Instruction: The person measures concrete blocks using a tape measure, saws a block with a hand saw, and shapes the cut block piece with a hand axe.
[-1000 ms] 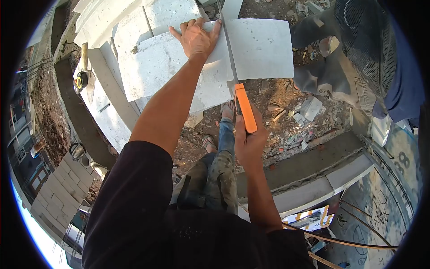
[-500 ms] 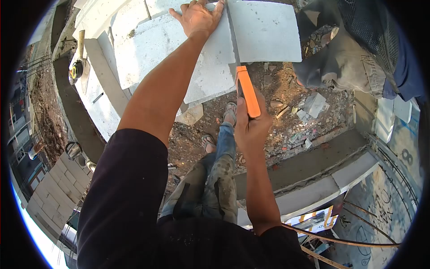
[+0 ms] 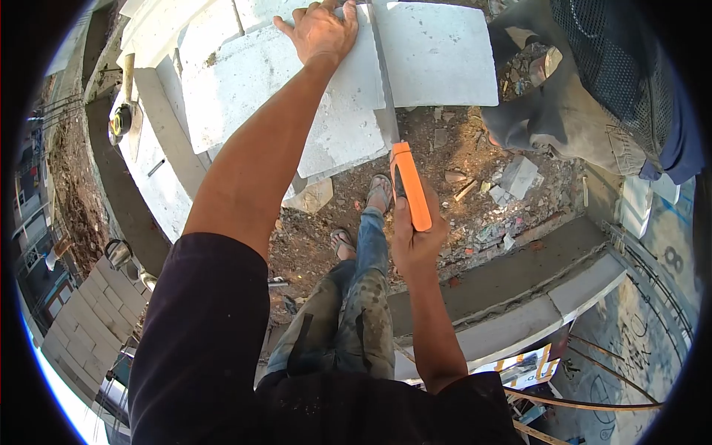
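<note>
My right hand (image 3: pixel 419 245) is wrapped round the orange handle of a handsaw (image 3: pixel 412 189). The saw's long grey blade runs away from me along the gap line between a white lightweight block (image 3: pixel 278 81) and another white piece (image 3: pixel 443 55) to its right. How deep the teeth sit is not visible. My left hand (image 3: pixel 320 35) presses down on the left block near its far edge, palm down with fingers spread; some fingertips lie at the top of the view.
A tape measure (image 3: pixel 120 120) and a wooden-handled trowel (image 3: pixel 129 78) lie on blocks at left. Another person's trousered leg (image 3: pixel 586 133) is close on the right. Rubble (image 3: pixel 512 222) covers the ground around my sandalled feet, with a low concrete ledge (image 3: pixel 512 263) behind.
My right hand has drawn the saw back toward me, so its handle sits lower in view. The left hand stays on the block; the view has shifted slightly.
</note>
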A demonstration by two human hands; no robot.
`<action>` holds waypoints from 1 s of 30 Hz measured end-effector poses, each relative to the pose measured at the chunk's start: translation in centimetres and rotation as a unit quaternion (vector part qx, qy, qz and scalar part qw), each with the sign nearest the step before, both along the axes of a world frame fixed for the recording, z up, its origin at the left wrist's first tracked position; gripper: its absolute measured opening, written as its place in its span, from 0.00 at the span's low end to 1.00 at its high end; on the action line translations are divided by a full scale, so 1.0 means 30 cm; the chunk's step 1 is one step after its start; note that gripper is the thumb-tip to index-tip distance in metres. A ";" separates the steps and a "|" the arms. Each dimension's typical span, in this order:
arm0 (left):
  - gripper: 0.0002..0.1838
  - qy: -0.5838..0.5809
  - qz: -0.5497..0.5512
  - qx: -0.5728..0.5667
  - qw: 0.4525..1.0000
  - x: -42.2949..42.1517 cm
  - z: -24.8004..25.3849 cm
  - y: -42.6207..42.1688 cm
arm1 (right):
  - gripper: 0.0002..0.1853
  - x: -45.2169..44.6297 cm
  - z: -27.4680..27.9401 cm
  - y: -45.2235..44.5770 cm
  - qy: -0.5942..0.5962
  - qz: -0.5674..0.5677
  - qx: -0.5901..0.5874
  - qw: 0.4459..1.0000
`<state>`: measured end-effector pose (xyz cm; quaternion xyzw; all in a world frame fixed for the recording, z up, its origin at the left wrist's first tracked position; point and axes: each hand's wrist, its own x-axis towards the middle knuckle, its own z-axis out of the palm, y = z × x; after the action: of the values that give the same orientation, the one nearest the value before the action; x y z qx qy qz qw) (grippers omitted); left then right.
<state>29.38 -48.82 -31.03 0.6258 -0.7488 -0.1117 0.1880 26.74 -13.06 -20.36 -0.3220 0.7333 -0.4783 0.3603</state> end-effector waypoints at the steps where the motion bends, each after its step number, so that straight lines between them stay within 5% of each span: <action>1: 0.23 -0.004 0.020 -0.015 1.000 -0.014 -0.004 -0.007 | 0.23 0.012 0.015 0.000 0.003 -0.013 -0.011 1.000; 5: 0.22 -0.034 -0.013 -0.002 0.999 -0.013 0.015 -0.010 | 0.26 0.085 0.011 0.250 0.126 -0.004 -0.027 0.992; 11: 0.21 0.005 -0.027 -0.069 0.997 0.004 -0.028 -0.022 | 0.24 0.023 -0.026 0.040 0.019 -0.013 0.019 1.000; 18: 0.20 0.011 -0.030 -0.086 0.996 0.004 -0.038 -0.029 | 0.23 0.053 -0.051 0.212 0.118 -0.014 -0.054 0.991; 25: 0.21 0.014 -0.039 -0.057 0.998 0.010 -0.045 -0.043 | 0.23 0.022 -0.054 -0.001 0.035 -0.008 -0.023 0.999; 30: 0.22 -0.013 -0.022 -0.047 0.999 -0.001 -0.018 -0.026 | 0.22 0.065 -0.084 0.197 0.085 -0.021 -0.048 0.995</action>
<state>29.34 -49.60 -31.57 0.6006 -0.7693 -0.0723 0.2053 28.71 -7.17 -22.88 -0.3631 0.7439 -0.4912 0.2711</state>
